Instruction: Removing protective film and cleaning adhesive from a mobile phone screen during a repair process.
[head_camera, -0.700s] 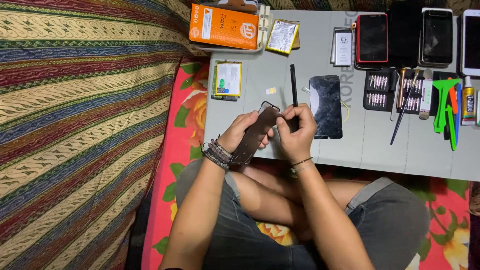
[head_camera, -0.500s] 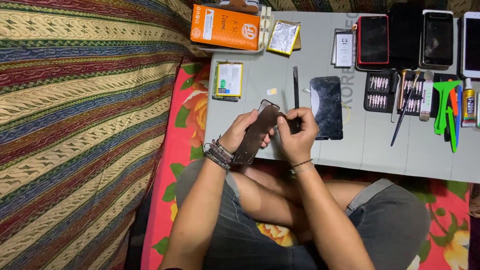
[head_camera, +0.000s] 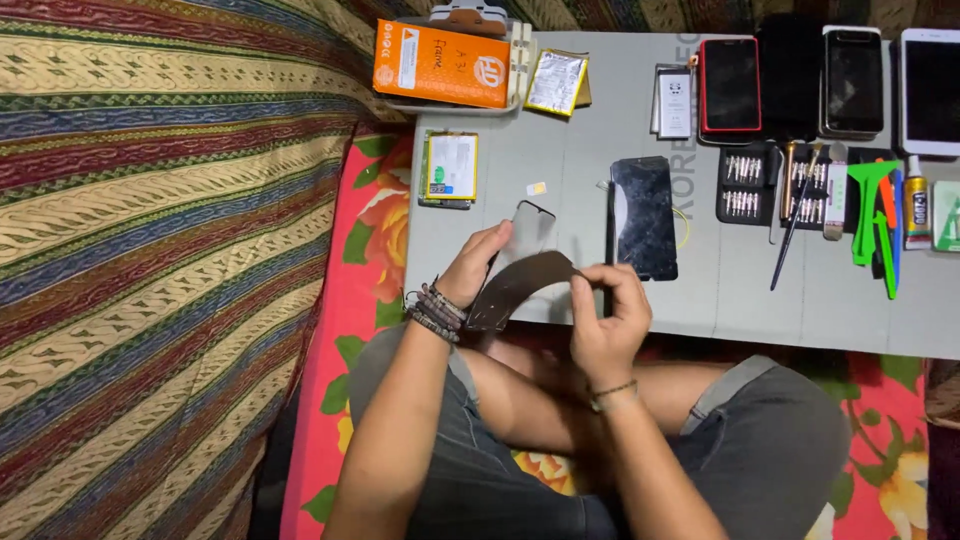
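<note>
Film (head_camera: 525, 285) now peeled off glass (head_camera: 528, 225).

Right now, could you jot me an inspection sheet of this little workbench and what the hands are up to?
Surface: grey table, low, over the lap.
Job's things: dark film curling off a clear panel.
Clutter: black screen, orange box, phones, bit set, green tools.
Grippers: left hand holds the panel; right hand fingers pinch the film.
Cables: nothing seen.
Surroundings: striped cloth, floral mat.
</note>
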